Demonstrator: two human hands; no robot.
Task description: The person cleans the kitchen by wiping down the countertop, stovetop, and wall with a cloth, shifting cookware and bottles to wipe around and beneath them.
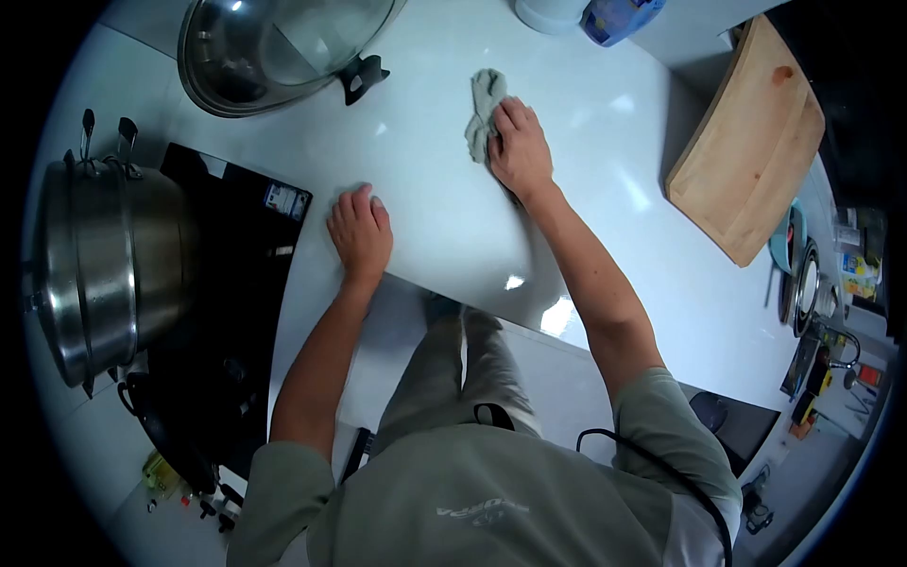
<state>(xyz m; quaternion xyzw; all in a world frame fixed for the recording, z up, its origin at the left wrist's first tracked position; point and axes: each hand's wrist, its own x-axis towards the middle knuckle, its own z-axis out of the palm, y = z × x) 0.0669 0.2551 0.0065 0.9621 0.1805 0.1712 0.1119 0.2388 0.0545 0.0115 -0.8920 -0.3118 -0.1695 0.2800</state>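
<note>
A crumpled grey-green cloth [486, 115] lies on the white countertop [444, 222]. My right hand [521, 149] is on the cloth's right side, its fingers bent over the edge and pressing it against the surface. Part of the cloth is hidden under the palm. Nearer the counter's front edge, my left hand [360, 231] rests flat with its fingers out and holds nothing. It lies just right of the black cooktop [248, 213].
A large steel pot [132, 255] stands on the cooktop at left. Behind it is a glass lid [283, 57] with a black handle. At the back are a white container [551, 13] and a blue-purple package [619, 19]. A wooden cutting board [751, 142] leans at right.
</note>
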